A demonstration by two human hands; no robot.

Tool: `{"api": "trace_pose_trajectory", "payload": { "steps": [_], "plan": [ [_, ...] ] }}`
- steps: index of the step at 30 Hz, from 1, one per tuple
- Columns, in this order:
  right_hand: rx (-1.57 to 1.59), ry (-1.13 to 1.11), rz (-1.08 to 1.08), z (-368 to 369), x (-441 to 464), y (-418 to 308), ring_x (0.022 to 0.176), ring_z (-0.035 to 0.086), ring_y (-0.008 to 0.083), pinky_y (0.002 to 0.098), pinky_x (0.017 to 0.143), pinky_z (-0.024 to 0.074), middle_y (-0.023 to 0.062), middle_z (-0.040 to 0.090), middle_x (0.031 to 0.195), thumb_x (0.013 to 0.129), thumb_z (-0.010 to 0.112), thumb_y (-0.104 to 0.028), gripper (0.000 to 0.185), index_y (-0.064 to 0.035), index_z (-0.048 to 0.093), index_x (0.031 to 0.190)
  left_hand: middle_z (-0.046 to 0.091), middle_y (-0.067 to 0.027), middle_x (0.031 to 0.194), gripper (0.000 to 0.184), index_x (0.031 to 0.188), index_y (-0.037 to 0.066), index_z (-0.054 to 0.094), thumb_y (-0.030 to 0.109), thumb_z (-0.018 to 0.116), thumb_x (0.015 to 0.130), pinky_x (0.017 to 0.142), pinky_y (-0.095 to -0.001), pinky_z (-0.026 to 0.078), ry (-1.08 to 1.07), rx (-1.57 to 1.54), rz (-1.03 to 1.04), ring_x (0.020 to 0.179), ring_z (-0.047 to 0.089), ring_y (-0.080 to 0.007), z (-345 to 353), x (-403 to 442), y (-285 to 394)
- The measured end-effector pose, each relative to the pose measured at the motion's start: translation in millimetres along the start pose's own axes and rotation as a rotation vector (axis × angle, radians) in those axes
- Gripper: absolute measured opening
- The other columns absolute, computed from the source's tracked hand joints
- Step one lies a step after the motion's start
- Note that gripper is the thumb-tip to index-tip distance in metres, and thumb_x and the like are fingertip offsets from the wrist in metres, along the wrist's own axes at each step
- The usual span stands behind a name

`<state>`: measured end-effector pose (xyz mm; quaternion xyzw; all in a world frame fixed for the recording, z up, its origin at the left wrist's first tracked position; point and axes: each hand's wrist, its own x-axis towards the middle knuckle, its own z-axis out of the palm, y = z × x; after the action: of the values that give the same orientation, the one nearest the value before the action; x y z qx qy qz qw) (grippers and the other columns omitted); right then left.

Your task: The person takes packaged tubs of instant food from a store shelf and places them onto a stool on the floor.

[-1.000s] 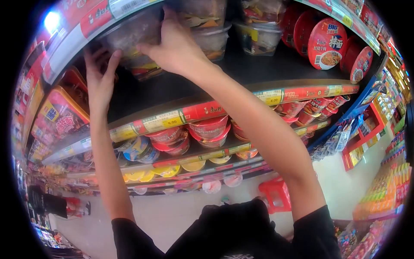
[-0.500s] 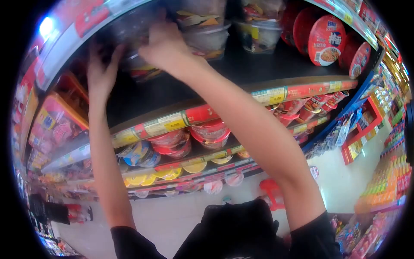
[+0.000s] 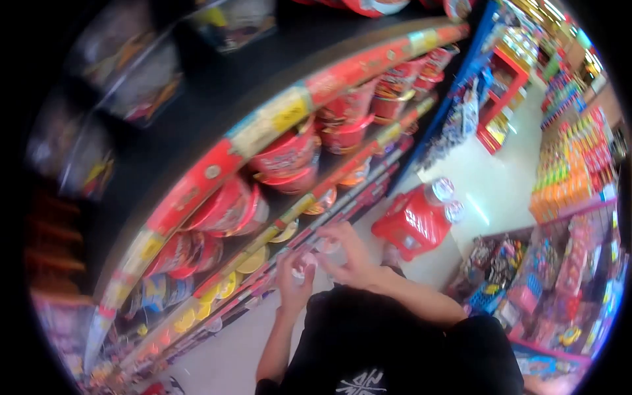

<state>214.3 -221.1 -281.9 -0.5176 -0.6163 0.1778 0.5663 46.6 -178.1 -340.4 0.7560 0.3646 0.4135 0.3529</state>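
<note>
My left hand [image 3: 294, 282] is low in front of my body, fingers apart and curved, with nothing visible in it. Close beside it, my right hand [image 3: 350, 257] has its fingers spread and also appears bare. Both hands are somewhat blurred. Behind them, pale pink-and-white lids [image 3: 327, 244] show on the lowest shelves, partly covered by my fingers. On the upper dark shelf, clear plastic tubs [image 3: 141, 85] with colourful packets inside stand stacked, smeared by motion.
Red instant noodle bowls [image 3: 286, 158] fill the shelf below a red price rail [image 3: 197, 178]. Yellow-lidded cups [image 3: 253, 260] sit lower. A red plastic stool-like object [image 3: 416, 224] stands on the pale floor at right. A display of colourful packets [image 3: 573, 171] lies beyond the aisle.
Both hands have left the clear tubs on the upper shelf and come down in front of my body. The view has turned to the right and down.
</note>
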Motion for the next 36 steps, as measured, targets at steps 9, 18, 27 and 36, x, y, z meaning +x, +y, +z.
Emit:
{"api": "trace_pose_trajectory", "payload": {
  "steps": [9, 18, 27, 36],
  "plan": [
    [-0.218, 0.075, 1.122, -91.8, -317.5, 164.0, 0.095, 0.060, 0.0295, 0.0384, 0.085, 0.0471, 0.0183, 0.061, 0.101, 0.081, 0.062, -0.019, 0.040, 0.0007, 0.051, 0.114, 0.046, -0.0183, 0.109, 0.036, 0.110, 0.001, 0.051, 0.016, 0.066, 0.080, 0.071, -0.0326, 0.051, -0.599, 0.010, -0.326, 0.087, 0.057, -0.0268, 170.6, -101.5, -162.5],
    [-0.255, 0.130, 1.317, -152.2, -364.4, 212.8, 0.086, 0.061, 0.0323, 0.0384, 0.079, 0.0483, 0.0200, 0.063, 0.091, 0.079, 0.063, -0.026, 0.040, -0.0005, 0.055, 0.109, 0.058, -0.0213, 0.102, 0.042, 0.107, 0.000, 0.054, 0.029, 0.066, 0.080, 0.077, -0.0379, 0.049, -1.001, 0.110, -0.295, 0.092, 0.059, -0.0331, 275.2, -109.8, -165.7],
    [-0.294, 0.298, 1.379, -242.5, -419.2, 341.2, 0.079, 0.061, 0.0310, 0.0396, 0.073, 0.0491, 0.0172, 0.063, 0.085, 0.077, 0.066, -0.024, 0.041, 0.0007, 0.055, 0.108, 0.062, -0.0161, 0.103, 0.041, 0.114, 0.001, 0.052, 0.028, 0.063, 0.085, 0.079, -0.0312, 0.047, -1.125, -0.063, -0.653, 0.092, 0.060, -0.0219, 384.6, -112.6, -169.4],
    [-0.686, 0.637, 1.086, -375.5, -363.8, 477.8, 0.101, 0.050, 0.0350, 0.0413, 0.090, 0.0393, 0.0200, 0.054, 0.103, 0.077, 0.063, -0.014, 0.035, -0.0047, 0.057, 0.110, 0.059, -0.0112, 0.109, 0.045, 0.127, 0.004, 0.046, 0.027, 0.058, 0.090, 0.081, -0.0260, 0.045, -1.252, -0.161, -0.915, 0.097, 0.056, -0.0161, 516.0, -71.8, -109.2]
  ]
}}
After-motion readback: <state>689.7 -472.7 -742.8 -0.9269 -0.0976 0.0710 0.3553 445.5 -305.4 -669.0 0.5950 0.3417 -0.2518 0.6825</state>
